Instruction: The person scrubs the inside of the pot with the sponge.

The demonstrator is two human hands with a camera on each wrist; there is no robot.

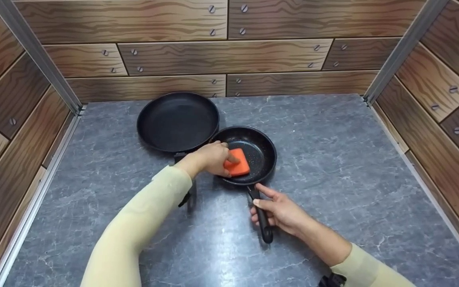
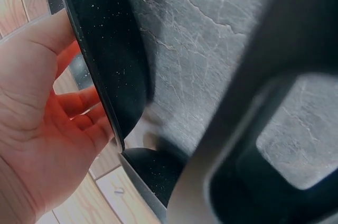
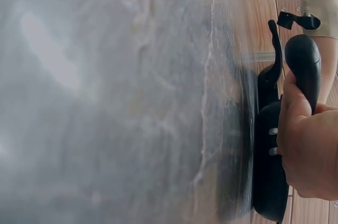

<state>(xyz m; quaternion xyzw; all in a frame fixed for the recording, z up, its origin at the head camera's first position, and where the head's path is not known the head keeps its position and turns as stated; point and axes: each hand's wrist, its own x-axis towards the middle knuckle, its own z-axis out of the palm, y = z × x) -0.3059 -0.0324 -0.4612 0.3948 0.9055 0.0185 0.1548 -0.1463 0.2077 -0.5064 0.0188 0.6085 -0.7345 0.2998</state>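
An orange sponge [image 1: 240, 162] lies inside the small black frying pan [image 1: 264, 159] in the head view. My left hand [image 1: 214, 158] reaches over the pan's left rim and grips the sponge, thumb and fingers on it. In the left wrist view that hand [image 2: 45, 113] shows beyond the pan's outer wall [image 2: 108, 44], its fingertips hidden behind the rim. My right hand [image 1: 283, 210] holds the small pan's black handle [image 1: 265, 225], with thumb on top and fingers around the far side. The right wrist view shows this hand [image 3: 309, 152] at the handle [image 3: 303, 60].
A larger black frying pan [image 1: 177, 121] stands behind and left of the small one, the two rims close together. Its handle runs toward me, partly hidden under my left forearm. The grey marbled table [image 1: 333, 167] is bordered by wood-patterned walls [image 1: 173, 57].
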